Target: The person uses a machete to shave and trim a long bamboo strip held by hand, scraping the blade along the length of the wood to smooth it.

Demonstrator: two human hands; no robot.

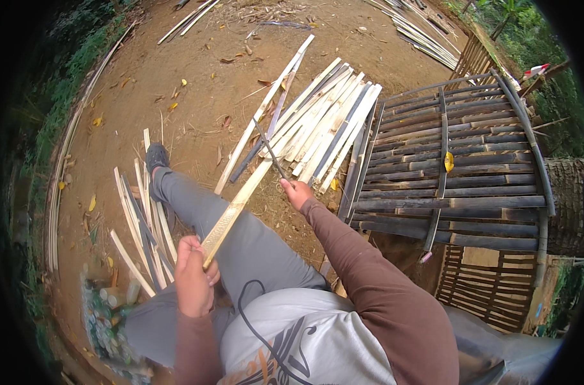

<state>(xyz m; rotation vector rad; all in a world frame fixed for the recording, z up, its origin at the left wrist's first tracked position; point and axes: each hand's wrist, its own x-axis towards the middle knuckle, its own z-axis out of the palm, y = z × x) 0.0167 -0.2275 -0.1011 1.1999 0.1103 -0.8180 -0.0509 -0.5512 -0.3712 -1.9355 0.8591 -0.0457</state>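
Bamboo strip [237, 206], pale and long, slants up from the left hand [193, 279] across the person's grey-trousered leg [221, 224] toward the pile of split slats [321, 125] on the ground. The left hand is closed around the strip's near end, fingers wrapped under it. The right hand [296, 192], at the end of a brown sleeve, is closed on the handle of a thin dark blade [270, 149] whose length lies across the strip farther up, pointing away from the person.

All of this is outdoors, on bare reddish-brown earth [183, 77] scattered with dry leaves and shavings. A second fan of slats [141, 221] lies by the left leg, near the dark shoe [156, 156]. To the right stands a low platform of dark, weathered bamboo poles [459, 186] bound with crosspieces, with a small yellow leaf on it; the pale pile lies just beside its left edge. More long strips [420, 35] lie at the far edge of the yard, beside a fence. Green undergrowth [54, 96] borders the earth on the left, and a cluster of bottles [109, 308] lies by the person's left side
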